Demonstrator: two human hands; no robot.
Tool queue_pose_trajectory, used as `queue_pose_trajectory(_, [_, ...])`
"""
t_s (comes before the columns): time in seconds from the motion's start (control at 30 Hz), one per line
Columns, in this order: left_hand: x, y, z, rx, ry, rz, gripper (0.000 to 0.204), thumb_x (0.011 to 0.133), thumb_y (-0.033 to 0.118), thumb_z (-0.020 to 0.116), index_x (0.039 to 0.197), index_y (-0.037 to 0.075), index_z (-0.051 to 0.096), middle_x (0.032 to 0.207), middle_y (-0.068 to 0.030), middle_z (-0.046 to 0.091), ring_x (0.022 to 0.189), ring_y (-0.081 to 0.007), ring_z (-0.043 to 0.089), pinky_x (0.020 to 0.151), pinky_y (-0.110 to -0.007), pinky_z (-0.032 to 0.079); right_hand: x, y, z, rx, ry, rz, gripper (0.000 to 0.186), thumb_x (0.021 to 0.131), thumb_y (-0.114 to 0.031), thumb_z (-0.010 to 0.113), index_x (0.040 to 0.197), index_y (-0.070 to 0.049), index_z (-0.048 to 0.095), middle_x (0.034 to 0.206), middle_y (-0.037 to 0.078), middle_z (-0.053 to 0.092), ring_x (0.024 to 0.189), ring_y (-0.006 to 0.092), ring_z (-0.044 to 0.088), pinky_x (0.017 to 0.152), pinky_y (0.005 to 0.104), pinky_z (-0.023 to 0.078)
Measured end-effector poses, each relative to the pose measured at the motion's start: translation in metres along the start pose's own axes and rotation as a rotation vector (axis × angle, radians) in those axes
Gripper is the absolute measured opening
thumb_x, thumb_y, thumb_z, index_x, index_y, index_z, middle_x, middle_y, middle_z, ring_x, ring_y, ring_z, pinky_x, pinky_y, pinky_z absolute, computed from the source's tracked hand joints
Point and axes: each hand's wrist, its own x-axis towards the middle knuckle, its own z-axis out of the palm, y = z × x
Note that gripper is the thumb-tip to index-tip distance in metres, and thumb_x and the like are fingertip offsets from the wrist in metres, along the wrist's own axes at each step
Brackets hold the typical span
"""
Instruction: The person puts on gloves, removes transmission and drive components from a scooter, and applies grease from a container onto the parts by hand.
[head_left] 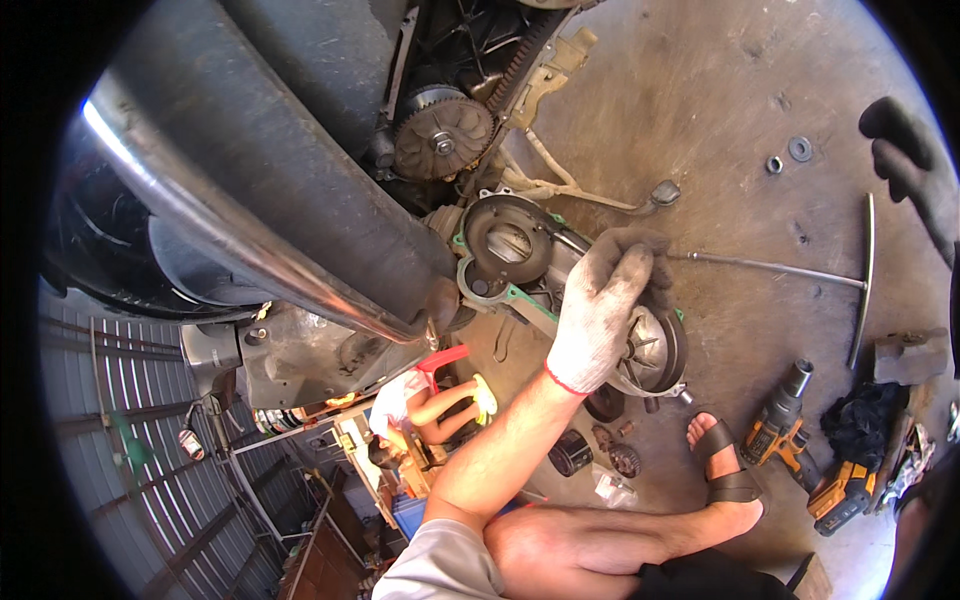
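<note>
The left hand (605, 315), in a soiled white work glove with a red-edged cuff, lies across the middle of an engine side cover (545, 295). Its fingers are bent, but their tips are hidden, so I cannot tell whether they grasp the cover or only rest against it. The cover is beside the exposed engine, inner side showing, with green gasket material along its rim and a rounded recess at each end.

A T-handle wrench (780, 268) has its shaft running up to those fingers; whether it is held there cannot be told. The right hand (915, 175), in a dark-stained glove, is released, fingers loosely apart, well away from the cover.

Above the cover, the engine bears a finned pulley (443, 138) and a toothed drive belt (522, 65). On the concrete floor (720, 130), a washer (799, 149) and a nut (774, 164) lie near each other. An orange-and-black cordless power tool (780, 430) lies between a sandalled foot (728, 465) and a black cloth (860, 425). A black cylindrical part (571, 452) and a small gear (625, 460) lie below the cover, near a clear plastic bag (613, 488). Farther off, another person (425, 410) sits by a red chair (444, 357).
</note>
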Motion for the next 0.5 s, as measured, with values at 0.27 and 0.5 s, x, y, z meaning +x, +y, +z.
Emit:
queue_pose_trajectory(0.27, [-0.006,-0.003,0.006,-0.040,-0.007,-0.018,0.030,0.102,0.023,0.055,0.119,-0.002,0.054,0.089,-0.0085,0.061,0.077,-0.0171,0.059,0.069,-0.032,0.049,-0.037,-0.004,-0.019,-0.072,-0.077,0.024,0.034,0.092,-0.019,0.059,0.120,0.000,0.060,0.100,0.009,0.065,0.079,0.0143,0.059,0.067,0.0286,0.051])
queue_pose_trajectory(0.5, [0.002,-0.008,0.006,-0.049,-0.040,-0.022,0.031,0.102,0.023,0.055,0.120,-0.002,0.054,0.090,-0.0080,0.061,0.077,-0.0172,0.059,0.069,-0.032,0.049,-0.043,0.000,-0.017,-0.052,-0.106,0.067,0.034,0.091,-0.020,0.059,0.119,0.000,0.059,0.105,0.009,0.067,0.078,0.0141,0.059,0.067,0.0289,0.051])
